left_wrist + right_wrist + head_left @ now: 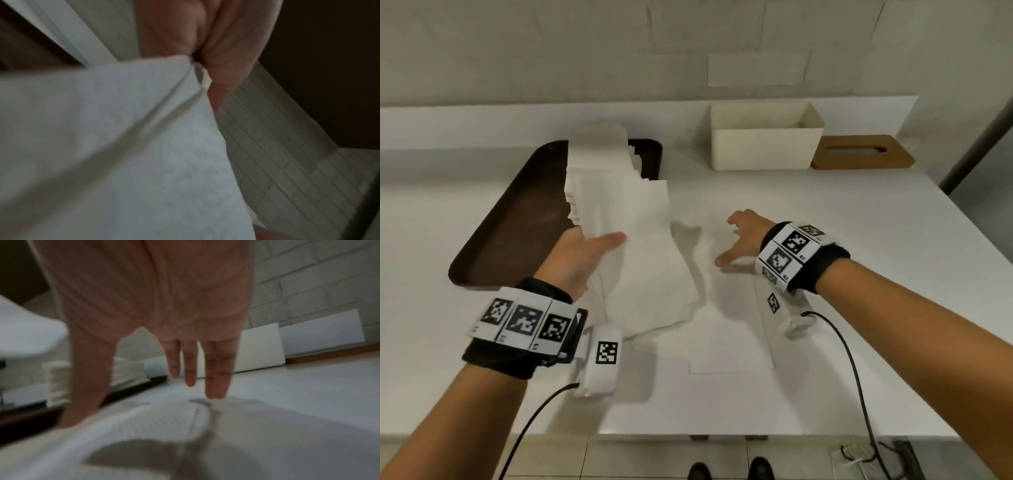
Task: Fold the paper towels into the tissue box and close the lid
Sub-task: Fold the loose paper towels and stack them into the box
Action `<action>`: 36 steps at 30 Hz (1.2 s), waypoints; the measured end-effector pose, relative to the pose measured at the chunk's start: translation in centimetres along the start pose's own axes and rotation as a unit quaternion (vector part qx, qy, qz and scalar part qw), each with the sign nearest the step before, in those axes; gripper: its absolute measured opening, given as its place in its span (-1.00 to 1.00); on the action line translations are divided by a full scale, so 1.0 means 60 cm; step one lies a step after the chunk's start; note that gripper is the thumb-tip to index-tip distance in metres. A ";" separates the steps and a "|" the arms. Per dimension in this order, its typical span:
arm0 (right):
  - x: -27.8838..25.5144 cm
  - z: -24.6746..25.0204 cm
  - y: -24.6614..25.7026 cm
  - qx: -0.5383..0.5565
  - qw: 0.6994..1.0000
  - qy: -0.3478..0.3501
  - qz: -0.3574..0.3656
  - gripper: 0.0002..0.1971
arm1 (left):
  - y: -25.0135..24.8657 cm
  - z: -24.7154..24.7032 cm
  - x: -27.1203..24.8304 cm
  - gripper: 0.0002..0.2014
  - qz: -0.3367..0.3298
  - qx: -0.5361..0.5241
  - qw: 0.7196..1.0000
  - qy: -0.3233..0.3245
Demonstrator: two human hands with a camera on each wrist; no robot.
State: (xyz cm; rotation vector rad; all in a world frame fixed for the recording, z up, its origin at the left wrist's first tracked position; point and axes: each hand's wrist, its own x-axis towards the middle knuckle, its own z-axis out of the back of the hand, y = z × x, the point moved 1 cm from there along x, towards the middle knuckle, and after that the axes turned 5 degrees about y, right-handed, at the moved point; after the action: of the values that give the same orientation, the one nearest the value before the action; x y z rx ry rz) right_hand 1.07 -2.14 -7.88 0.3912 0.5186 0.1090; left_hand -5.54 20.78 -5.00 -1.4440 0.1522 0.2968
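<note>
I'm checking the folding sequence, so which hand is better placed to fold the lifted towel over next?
Left. The left hand already pinches the lifted paper towel, while the right hand lies open with straight fingers on the sheet spread on the table, probably steadying it.

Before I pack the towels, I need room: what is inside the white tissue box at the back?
The tissue box stands open; only its bare far inner wall shows. Its near wall hides the bottom, so anything lying low there cannot be seen.

The right hand (156,308) spreads straight fingers (218,378) over a white paper towel (156,431).
</note>
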 end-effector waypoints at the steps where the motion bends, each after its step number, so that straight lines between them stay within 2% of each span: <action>1: 0.007 -0.013 -0.005 -0.036 0.999 0.002 0.009 0.07 | 0.001 0.014 -0.001 -0.66 0.000 0.011 1.000 -0.002; 2: 0.013 -0.028 -0.008 -0.067 0.998 -0.005 0.023 0.15 | 0.002 0.025 -0.003 -0.65 0.001 0.018 1.000 -0.005; 4: 0.024 -0.048 -0.006 -0.130 0.991 -0.011 0.029 0.15 | 0.006 0.041 -0.006 -0.65 0.005 0.029 1.000 -0.007; 7: 0.038 -0.049 0.007 -0.146 0.989 0.020 -0.011 0.10 | 0.015 0.053 -0.004 -0.68 0.025 0.051 0.998 -0.011; 11: 0.042 -0.040 0.008 -0.062 0.997 0.039 -0.014 -0.12 | 0.022 0.054 -0.001 -0.69 0.034 0.068 0.997 -0.019; 15: 0.010 -0.009 -0.008 0.119 0.992 0.032 0.025 -0.54 | 0.012 0.050 -0.003 -0.74 0.022 0.037 0.999 -0.009; 18: -0.028 0.045 -0.029 0.155 0.986 -0.004 0.065 -0.60 | -0.009 0.030 0.003 -0.71 0.004 0.004 1.000 0.004; 22: -0.084 0.125 -0.025 0.172 0.978 0.002 0.115 -0.76 | -0.066 -0.030 0.031 -0.61 -0.047 -0.013 0.999 0.017; 24: -0.107 0.158 -0.017 0.191 0.971 0.013 0.141 -0.83 | -0.092 -0.070 0.047 -0.62 -0.062 0.009 0.997 0.046; 27: -0.125 0.192 -0.018 0.216 0.963 0.011 0.159 -0.80 | -0.116 -0.132 0.057 -0.75 -0.082 0.097 0.987 0.101; 29: -0.129 0.206 -0.027 0.219 0.962 0.005 0.161 -0.80 | -0.118 -0.166 0.060 -0.76 -0.095 0.120 0.980 0.129; 33: -0.125 0.214 -0.062 0.179 0.975 -0.031 0.130 -0.84 | -0.108 -0.227 0.056 -0.75 -0.050 0.011 0.970 0.237; 36: -0.124 0.217 -0.094 0.177 0.977 -0.048 0.112 -0.82 | -0.107 -0.262 0.048 -0.78 -0.024 -0.054 0.959 0.277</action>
State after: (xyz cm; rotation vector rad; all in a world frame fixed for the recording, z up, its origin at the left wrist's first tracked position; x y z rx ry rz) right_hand 1.22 -13.18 3.71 0.8010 0.3955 0.2158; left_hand 0.26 4.90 -1.67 -1.6079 0.5614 -0.1511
